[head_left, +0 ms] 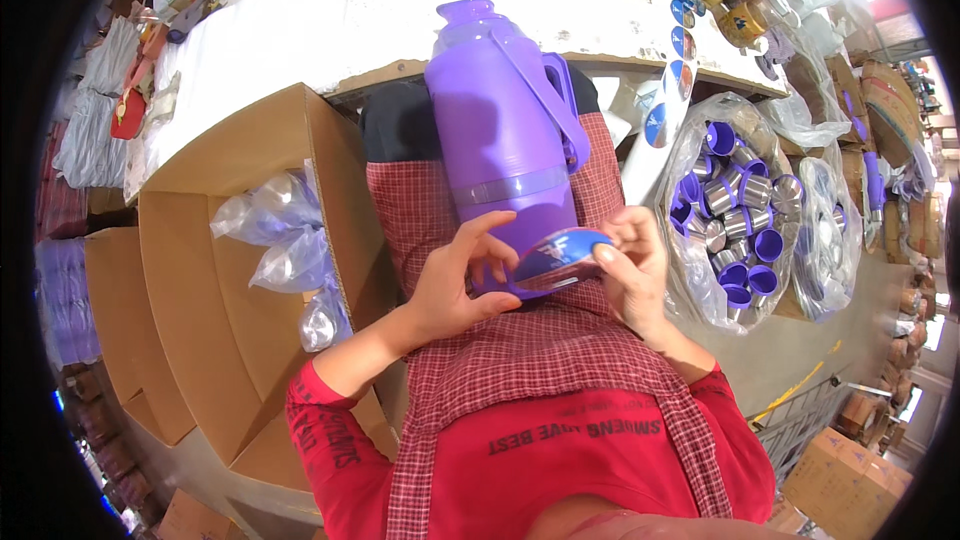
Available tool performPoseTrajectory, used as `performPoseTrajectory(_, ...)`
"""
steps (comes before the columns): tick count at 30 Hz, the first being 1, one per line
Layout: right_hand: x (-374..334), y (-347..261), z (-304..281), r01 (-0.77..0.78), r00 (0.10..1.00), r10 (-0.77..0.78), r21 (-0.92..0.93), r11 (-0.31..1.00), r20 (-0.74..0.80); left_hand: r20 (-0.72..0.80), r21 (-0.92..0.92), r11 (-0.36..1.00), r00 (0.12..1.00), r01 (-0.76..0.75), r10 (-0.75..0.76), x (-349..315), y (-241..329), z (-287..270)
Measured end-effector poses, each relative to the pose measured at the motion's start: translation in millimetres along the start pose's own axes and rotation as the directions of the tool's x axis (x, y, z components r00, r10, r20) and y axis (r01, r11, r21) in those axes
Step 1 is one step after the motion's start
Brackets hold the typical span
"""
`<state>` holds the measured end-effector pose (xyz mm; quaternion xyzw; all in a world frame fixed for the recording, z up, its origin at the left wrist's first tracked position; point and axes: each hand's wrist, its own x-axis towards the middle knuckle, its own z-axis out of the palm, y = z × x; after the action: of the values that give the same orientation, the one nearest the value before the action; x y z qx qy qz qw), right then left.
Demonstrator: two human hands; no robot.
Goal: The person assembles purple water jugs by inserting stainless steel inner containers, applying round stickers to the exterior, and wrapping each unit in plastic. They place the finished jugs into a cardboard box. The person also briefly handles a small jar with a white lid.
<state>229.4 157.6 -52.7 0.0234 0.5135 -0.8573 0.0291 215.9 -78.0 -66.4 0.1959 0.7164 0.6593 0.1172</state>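
Observation:
A purple thermos flask (pixel 495 130) with a side handle lies across my lap, its spout pointing away from me and its base toward me. Over the base end, my right hand (pixel 638 275) pinches the right end of an oval blue sticker (pixel 556 256). The sticker curves slightly and hides part of the flask behind it. At the sticker's left end is my left hand (pixel 450 275), thumb and fingers spread apart. Whether its fingertips touch the sticker I cannot tell. A checked red apron (pixel 540 370) covers my lap under the flask.
A strip of oval stickers (pixel 682 43) hangs over the edge of the white table (pixel 400 5). On the right stands a clear bag (pixel 690 285) of steel and purple cups. An open cardboard box (pixel 205 340) with plastic-wrapped pieces is on the left; more cartons (pixel 845 475) stand lower right.

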Motion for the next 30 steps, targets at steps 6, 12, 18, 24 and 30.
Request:
performPoseTrajectory(6,7.9,29.2,2.3,-0.011,1.000,0.011,-0.319,0.948,-0.002,-0.169,-0.060,0.977,0.962,0.207,-0.214,-16.2,-9.6,-1.3)
performPoseTrajectory(12,18.9,37.5,-0.7,0.031,0.999,-0.031,-0.555,0.831,0.010,-0.205,0.034,0.971,0.953,0.235,-0.223,-12.5,-25.7,-10.7)
performPoseTrajectory(18,26.2,40.7,3.0,0.044,0.999,-0.041,-0.605,0.795,0.019,-0.252,0.072,0.969,0.944,0.238,-0.213,-11.3,-33.1,-13.8)
performPoseTrajectory(24,27.9,42.1,5.4,0.068,0.997,-0.073,-0.623,0.779,0.017,-0.261,0.079,0.962,0.937,0.260,-0.232,-7.8,-37.4,-15.3)
performPoseTrajectory(30,31.1,42.9,2.4,0.071,0.997,-0.063,-0.611,0.789,0.035,-0.267,0.128,0.954,0.936,0.271,-0.230,-5.4,-38.3,-14.1)
